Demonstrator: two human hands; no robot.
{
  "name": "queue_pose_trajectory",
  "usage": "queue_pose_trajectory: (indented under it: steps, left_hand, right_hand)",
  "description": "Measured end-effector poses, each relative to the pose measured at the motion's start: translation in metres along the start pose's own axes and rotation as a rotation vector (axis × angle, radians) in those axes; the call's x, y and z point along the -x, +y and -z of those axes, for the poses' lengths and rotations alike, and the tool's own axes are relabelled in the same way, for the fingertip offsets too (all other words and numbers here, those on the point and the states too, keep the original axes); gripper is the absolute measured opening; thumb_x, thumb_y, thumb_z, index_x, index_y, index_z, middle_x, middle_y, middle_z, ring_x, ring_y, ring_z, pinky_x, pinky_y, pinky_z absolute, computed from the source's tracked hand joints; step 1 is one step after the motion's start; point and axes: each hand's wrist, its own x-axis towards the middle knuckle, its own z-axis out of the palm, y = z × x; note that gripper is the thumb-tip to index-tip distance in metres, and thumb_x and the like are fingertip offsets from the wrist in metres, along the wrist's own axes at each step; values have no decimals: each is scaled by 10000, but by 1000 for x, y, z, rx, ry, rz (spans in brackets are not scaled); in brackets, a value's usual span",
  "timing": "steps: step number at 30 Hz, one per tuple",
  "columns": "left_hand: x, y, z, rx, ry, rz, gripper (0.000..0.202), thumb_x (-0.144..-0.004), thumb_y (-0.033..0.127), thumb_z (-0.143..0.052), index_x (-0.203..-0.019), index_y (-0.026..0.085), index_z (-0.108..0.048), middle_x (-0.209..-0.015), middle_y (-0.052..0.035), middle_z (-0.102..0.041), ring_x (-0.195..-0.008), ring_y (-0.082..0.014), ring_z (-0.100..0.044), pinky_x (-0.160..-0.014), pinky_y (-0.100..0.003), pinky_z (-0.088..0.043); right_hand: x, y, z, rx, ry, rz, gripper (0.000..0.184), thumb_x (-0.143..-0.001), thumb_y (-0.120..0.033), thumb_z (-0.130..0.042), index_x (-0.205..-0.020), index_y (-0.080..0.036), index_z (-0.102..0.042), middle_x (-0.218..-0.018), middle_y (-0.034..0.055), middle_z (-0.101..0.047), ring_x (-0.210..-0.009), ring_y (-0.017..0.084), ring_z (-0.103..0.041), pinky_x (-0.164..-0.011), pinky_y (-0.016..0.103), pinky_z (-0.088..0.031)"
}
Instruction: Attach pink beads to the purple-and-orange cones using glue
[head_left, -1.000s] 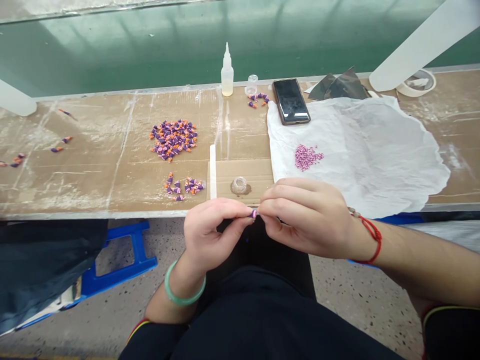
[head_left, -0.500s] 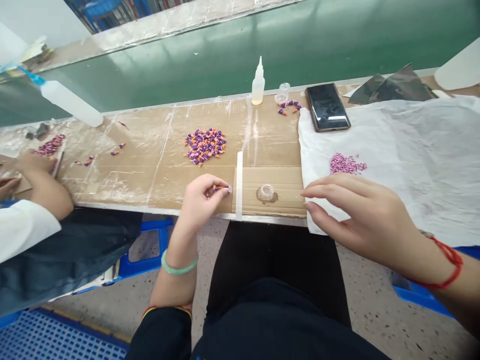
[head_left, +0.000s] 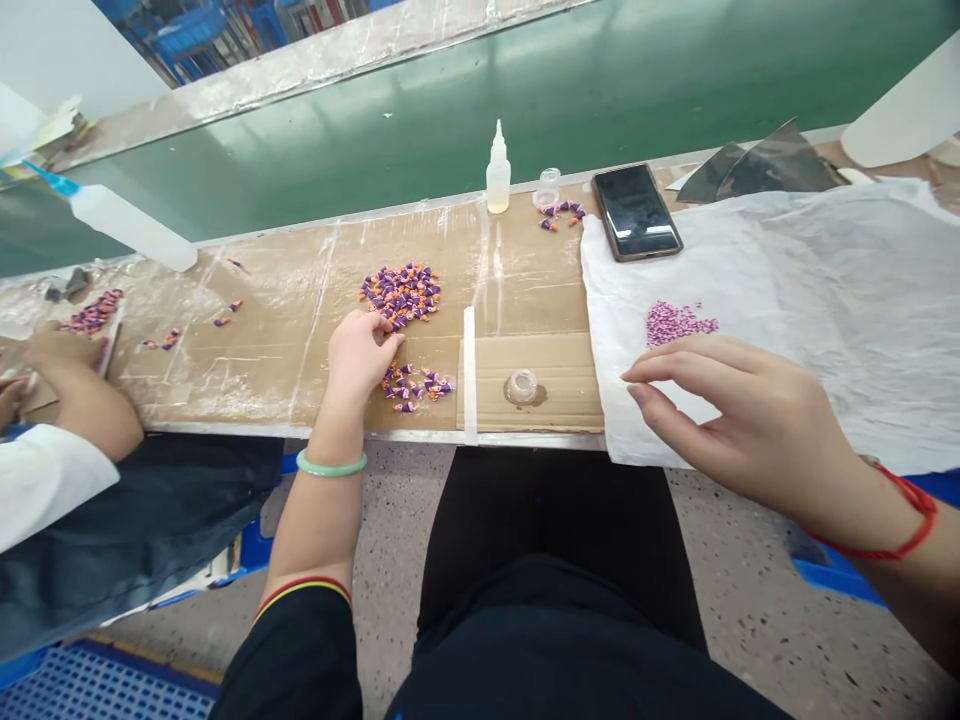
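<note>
- Okay, in the head view your left hand (head_left: pixel 362 358) rests on the cardboard-topped bench (head_left: pixel 247 390), fingers loosely curled; you can't tell whether it pinches a piece.
- Right beside those fingertips lies a small scatter of purple-and-orange pieces (head_left: pixel 416 388), with a larger heap of the same pieces (head_left: pixel 400 296) just farther along the bench. A careless sweep of your hand could merge them or flick pieces off the front edge.
- Your right hand (head_left: pixel 731 420) is open and empty-looking, fingers slightly curved, low over a crumpled white sheet (head_left: pixel 817 300).
- Just beyond those fingers sits a mound of tiny pink beads (head_left: pixel 679 323); tugging the sheet could make them roll and scatter.
- Between your hands, a small glass jar (head_left: pixel 523 386) stands on a cardboard piece (head_left: pixel 555 380); a stray knuckle or sleeve could tip it.
- At the far left, a co-worker's hand (head_left: pixel 67 365) is close enough along the bench that a reach from either side could disturb loose pieces.
</note>
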Motion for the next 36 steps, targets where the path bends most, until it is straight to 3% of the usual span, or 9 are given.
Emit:
queue_pose_trajectory:
  steps: [9,14,16,19,22,24,28,36]
  left_hand:
    - [-4,-6,-9,-168,-27,-145,158,-895,178,-459,-780,187,-567,-974,-179,-627,-1000,-346,-564,-916,-468,-431]
    - [-7,-14,-1,-107,16,-168,147,-872,182,-503,-730,218,-498,-852,-109,-585,-931,-308,-549,-880,-423,-437]
    - [-7,-13,7,-40,38,-147,143,-852,190,-556,-726,219,-497,-793,-64,-562,-877,-274,-548,-814,-370,-443]
    - [-4,-6,19,77,7,-4,158,-825,166,-602,-693,206,-527,-672,-6,-563,-716,-205,-537,-689,-294,-406]
    - [5,6,29,352,-78,162,136,-839,166,-601,-705,191,-594,-607,18,-617,-599,-148,-555,-616,-250,-418]
    - [13,13,32,576,-114,200,95,-830,200,-643,-738,185,-626,-610,16,-640,-571,-129,-572,-570,-228,-450]
    - [30,23,28,831,-135,159,90,-770,243,-760,-809,191,-697,-643,3,-653,-557,-110,-567,-499,-202,-468]
    - [70,48,17,1052,-202,85,206,-769,389,-797,-737,194,-737,-588,-18,-623,-477,-94,-480,-431,-210,-430]
  right_hand:
    - [5,8,12,58,92,-71,127,-881,-99,-619,-849,-221,-605,-787,46,-714,-747,197,-694,-672,325,-548]
    - [16,19,30,113,165,-244,126,-890,-129,-596,-802,-217,-613,-763,39,-715,-738,190,-694,-660,319,-539]
    - [23,25,34,141,190,-321,129,-890,-143,-588,-794,-222,-619,-769,29,-714,-725,184,-686,-666,324,-537]
    - [33,38,34,148,167,-404,120,-883,-160,-580,-799,-233,-625,-775,18,-708,-727,189,-672,-693,346,-531]
    - [41,54,25,92,31,-436,96,-882,-184,-571,-826,-224,-636,-799,30,-693,-747,199,-651,-705,361,-523]
    - [44,63,15,48,-71,-438,103,-881,-184,-557,-835,-211,-645,-825,47,-683,-780,209,-640,-725,370,-518]
    - [44,73,-4,58,-171,-431,106,-861,-166,-553,-824,-190,-649,-861,87,-679,-862,248,-610,-799,412,-495]
    - [38,75,-18,115,-172,-439,93,-820,-147,-569,-769,-204,-622,-804,78,-673,-827,250,-568,-800,421,-476]
